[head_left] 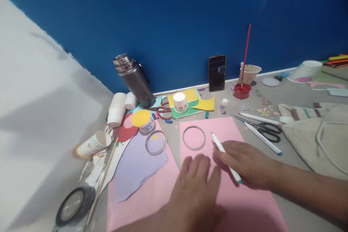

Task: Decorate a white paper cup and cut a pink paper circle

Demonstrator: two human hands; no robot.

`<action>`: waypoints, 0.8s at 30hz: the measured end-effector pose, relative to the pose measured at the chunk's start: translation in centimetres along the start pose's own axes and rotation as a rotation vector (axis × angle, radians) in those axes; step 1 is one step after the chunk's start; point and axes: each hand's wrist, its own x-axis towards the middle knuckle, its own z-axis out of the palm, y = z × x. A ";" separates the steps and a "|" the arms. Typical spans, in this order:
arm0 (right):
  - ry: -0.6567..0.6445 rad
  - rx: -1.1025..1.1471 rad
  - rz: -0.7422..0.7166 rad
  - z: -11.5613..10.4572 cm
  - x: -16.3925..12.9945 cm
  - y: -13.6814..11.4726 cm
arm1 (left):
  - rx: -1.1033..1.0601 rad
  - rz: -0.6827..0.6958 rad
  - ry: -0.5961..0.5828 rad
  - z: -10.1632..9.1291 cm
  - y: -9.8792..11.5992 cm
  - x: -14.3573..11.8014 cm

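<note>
Your clearest room is the bare near half of the pink sheet [244, 203], open right down to your edge. Ahead, the ring [193, 137] lies on that sheet, with the scissors [265, 127] and a white pen [262, 138] just to its right. On the left, the lilac paper [138, 166], a second ring [156, 142] and tipped cups [94, 144] crowd the worktop [174, 141].

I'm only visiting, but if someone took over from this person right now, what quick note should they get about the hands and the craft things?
Left hand: flat, palm down on the pink sheet, holding nothing.
Right hand: gripping a white pen, tip pointing toward the ring that lies on the same sheet.
Nearby: a second ring on the lilac paper; scissors to the right.
Done: no mark is visible on the pink sheet.
Left: any drawing or cutting there, by the look of it.
</note>
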 end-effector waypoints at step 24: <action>0.004 -0.127 0.113 0.7 -0.6 -1.7 | 0.019 0.191 0.305 5.7 2.5 -1.6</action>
